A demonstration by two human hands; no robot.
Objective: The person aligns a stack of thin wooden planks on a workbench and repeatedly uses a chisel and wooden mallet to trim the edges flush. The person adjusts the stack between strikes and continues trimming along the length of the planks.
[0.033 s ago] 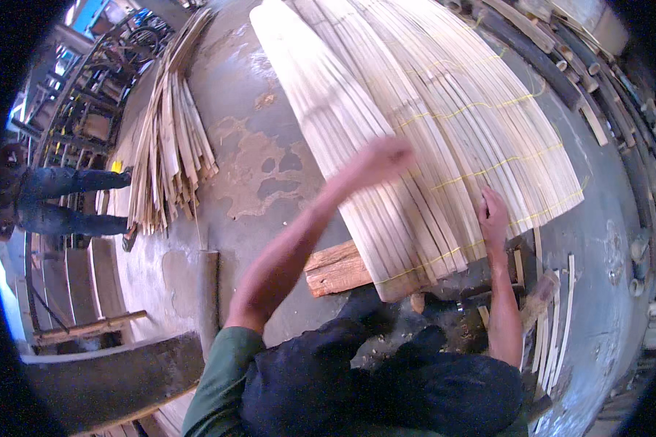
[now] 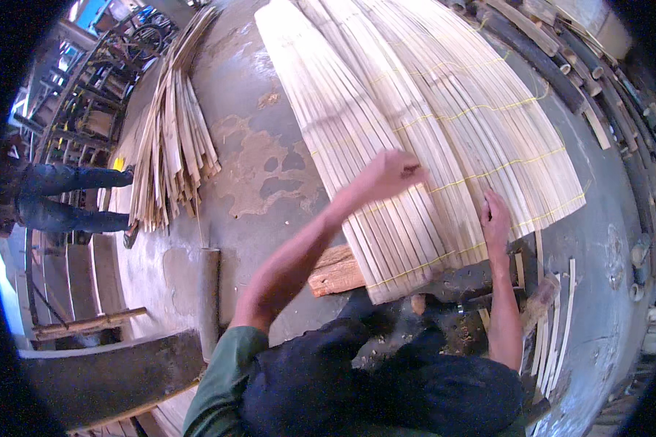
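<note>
Alongside, floor (image 2: 262, 237) flanking slat mat (image 2: 423, 98), fingers (image 2: 495, 200) within edges

Grey floor (image 2: 237, 80) shows tan stains (image 2: 235, 191) left of centre. Yellow-corded slat mat (image 2: 434, 102) spreads from upper centre to mid-right, near end overlapping reddish wood block (image 2: 335, 272). Fanned slat bundle (image 2: 171, 156) lies upper left; thin pale strips (image 2: 564, 328), lower right.
</note>
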